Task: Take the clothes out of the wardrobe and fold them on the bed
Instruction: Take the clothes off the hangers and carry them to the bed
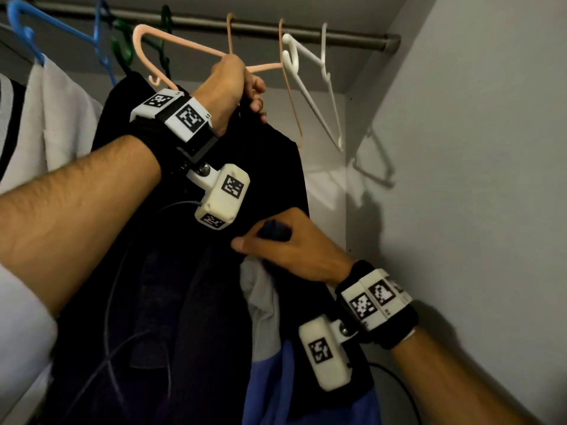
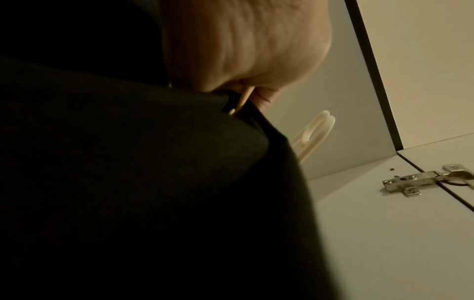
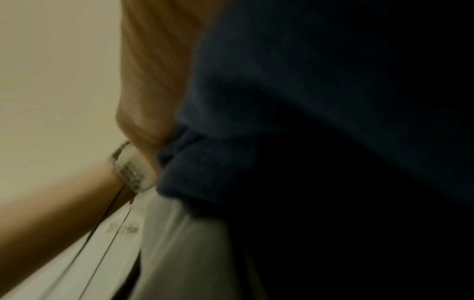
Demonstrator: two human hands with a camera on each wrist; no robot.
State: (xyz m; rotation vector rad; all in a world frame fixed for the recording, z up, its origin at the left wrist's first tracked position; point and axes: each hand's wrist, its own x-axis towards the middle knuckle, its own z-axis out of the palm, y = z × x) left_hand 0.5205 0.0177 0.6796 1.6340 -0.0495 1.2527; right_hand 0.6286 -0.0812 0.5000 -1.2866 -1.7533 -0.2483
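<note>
A black garment [image 1: 184,286] hangs on a pink hanger [image 1: 171,46] in the wardrobe. My left hand [image 1: 245,93] is raised to the top of the garment and grips the hanger where the collar sits. The left wrist view shows the fingers [image 2: 264,99] curled round the pink hanger [image 2: 243,99] above the black garment [image 2: 128,182]. Lower down, my right hand [image 1: 270,237] pinches a bunched fold of the garment's right side. In the right wrist view that hand [image 3: 153,81] presses into the dark fabric [image 3: 282,142]. A blue and grey garment [image 1: 270,363] hangs beneath my right hand.
The rail [image 1: 306,33] carries blue [image 1: 24,35], green [image 1: 122,44], a second pink [image 1: 288,87] and white [image 1: 313,75] hangers. A white garment [image 1: 61,118] hangs at the left. The wardrobe's side wall [image 1: 460,148] is close on the right, with a door hinge [image 2: 410,182].
</note>
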